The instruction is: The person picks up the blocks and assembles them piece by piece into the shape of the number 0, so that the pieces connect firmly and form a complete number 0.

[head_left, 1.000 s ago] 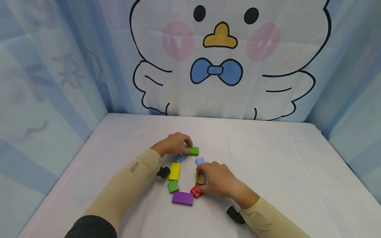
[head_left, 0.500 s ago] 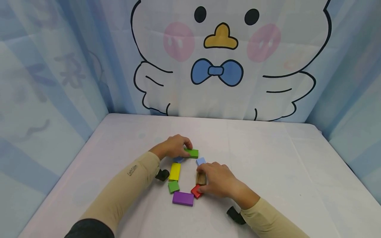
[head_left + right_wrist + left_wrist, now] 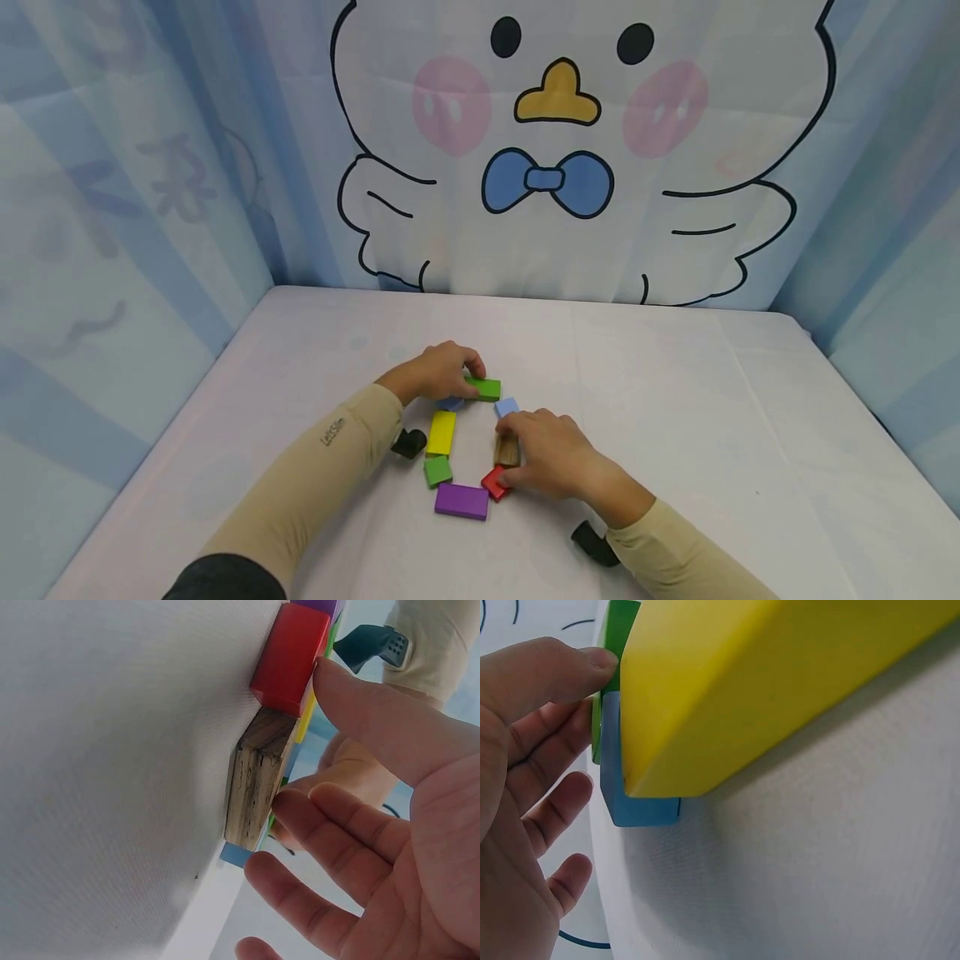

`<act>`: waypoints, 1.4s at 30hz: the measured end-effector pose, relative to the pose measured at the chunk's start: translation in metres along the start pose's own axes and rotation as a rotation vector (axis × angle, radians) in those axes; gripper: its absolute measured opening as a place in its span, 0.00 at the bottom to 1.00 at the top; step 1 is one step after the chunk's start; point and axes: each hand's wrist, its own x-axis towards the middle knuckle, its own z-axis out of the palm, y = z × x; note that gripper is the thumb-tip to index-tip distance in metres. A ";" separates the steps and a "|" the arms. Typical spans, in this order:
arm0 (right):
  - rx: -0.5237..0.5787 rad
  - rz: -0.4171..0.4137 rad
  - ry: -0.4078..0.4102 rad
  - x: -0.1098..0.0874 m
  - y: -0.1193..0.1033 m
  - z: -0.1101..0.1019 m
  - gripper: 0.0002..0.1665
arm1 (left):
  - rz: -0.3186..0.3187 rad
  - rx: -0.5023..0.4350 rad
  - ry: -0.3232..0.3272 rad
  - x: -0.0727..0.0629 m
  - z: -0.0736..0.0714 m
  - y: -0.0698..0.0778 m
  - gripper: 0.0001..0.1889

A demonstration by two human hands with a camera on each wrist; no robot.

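Wooden blocks form a ring on the table. At its far end my left hand (image 3: pixel 438 371) pinches a long green block (image 3: pixel 483 389), thumb in front and fingers behind. A blue block (image 3: pixel 639 802) lies just beside it, touching or nearly so, with a yellow block (image 3: pixel 442 433) nearer me. My right hand (image 3: pixel 558 458) rests at the ring's right side. Its thumb touches a red block (image 3: pixel 291 656); a fingertip meets the brown wood-grain block (image 3: pixel 255 784). Another light-blue block (image 3: pixel 506 407) sits beyond the brown one, near the green block's right end.
A small green block (image 3: pixel 437 472) and a purple block (image 3: pixel 461 502) make up the near left and front of the ring. Black wrist-worn pieces (image 3: pixel 595 543) hang by each wrist. A curtain with a cartoon bird (image 3: pixel 547 250) stands behind the white table (image 3: pixel 712 433).
My left hand has drawn the long green block slightly toward me, closer to the two blue blocks. The right hand and the other blocks have stayed in place.
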 end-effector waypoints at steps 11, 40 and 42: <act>-0.005 -0.020 0.013 0.000 0.001 0.002 0.30 | 0.011 -0.004 -0.004 -0.001 0.001 0.000 0.10; -0.009 -0.019 0.014 0.000 0.002 0.001 0.30 | 0.027 -0.005 -0.017 0.001 0.002 0.002 0.11; -0.011 -0.017 0.014 0.000 0.002 0.001 0.30 | 0.021 -0.008 -0.020 0.001 0.002 0.002 0.11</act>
